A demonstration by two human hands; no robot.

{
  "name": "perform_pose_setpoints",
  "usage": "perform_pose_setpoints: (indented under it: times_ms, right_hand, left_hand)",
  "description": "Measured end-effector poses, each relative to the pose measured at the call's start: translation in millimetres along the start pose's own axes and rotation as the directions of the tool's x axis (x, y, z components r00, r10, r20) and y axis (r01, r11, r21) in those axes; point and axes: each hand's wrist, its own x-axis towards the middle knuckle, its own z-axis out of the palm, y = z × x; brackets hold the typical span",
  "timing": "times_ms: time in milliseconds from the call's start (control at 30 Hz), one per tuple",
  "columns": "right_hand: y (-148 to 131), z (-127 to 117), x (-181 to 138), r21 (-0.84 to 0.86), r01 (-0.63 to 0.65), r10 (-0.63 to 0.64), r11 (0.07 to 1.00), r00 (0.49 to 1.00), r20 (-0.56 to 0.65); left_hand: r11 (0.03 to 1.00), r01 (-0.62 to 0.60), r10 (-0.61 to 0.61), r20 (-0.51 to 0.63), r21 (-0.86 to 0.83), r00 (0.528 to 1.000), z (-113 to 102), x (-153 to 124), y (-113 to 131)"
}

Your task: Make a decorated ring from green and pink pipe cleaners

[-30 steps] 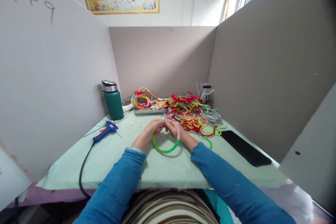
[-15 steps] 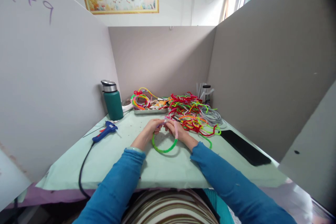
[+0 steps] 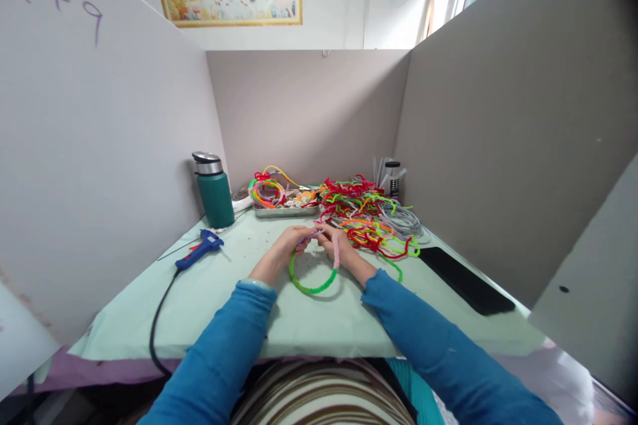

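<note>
Above the near middle of the tabletop [image 3: 329,335], a person in blue sleeves holds a fuzzy ring [image 3: 313,290] between two bare hands. The left hand [image 3: 285,247] has a narrow grip, thumb and fingers pinched on the ring's upper left part, where a pale purple strand [image 3: 310,236] crosses toward the other side. The right hand [image 3: 341,249] is closed just as tightly near the ring's top, its fingertips close to the left ones; exactly which bit they pinch is too small to tell. The ring's lower curve is green and hangs toward the person, while its pink stretch [image 3: 335,250] runs up in front of the right hand. Just beyond the right hand lies a tangled heap of fuzzy wires [image 3: 351,196], mostly red with green, orange and yellow, next to a grey wire coil [image 3: 405,220]. Behind the hands stands a shallow metal tray [image 3: 286,213], with several colourful loops [image 3: 253,194] at its left end. A blue glue gun [image 3: 199,252] lies to the left, near a green bottle [image 3: 215,199]; a flat black object [image 3: 466,281] lies to the right.
</note>
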Motion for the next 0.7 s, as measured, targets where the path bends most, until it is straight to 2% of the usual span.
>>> perform_pose_setpoints:
  times_ms: [100,200,400,700]
  right_hand:
    - [-3.3,-2.0,0.2,-0.062,-0.019,0.019,0.998,1.000,-0.005]
    - [-5.8,-4.0,0.9,-0.125,0.013,-0.013,0.992,1.000,0.005]
    - [-8.0,-5.5,1.6,-0.160,0.023,-0.020,0.987,1.000,0.019]
    - [-15.7,-8.1,-0.1,0.070,-0.079,0.070,0.994,0.990,0.122]
  left_hand:
    - [1.000,0.006,-0.006,-0.030,-0.015,1.000,-0.3,0.4,-0.3]
    - [0.999,0.004,-0.007,-0.054,-0.051,0.999,1.3,-0.1,1.8]
    - [0.995,-0.010,0.003,-0.072,-0.103,0.997,2.5,-1.8,5.4]
    - [0.997,-0.044,0.039,-0.088,-0.059,0.995,2.9,-3.8,5.9]
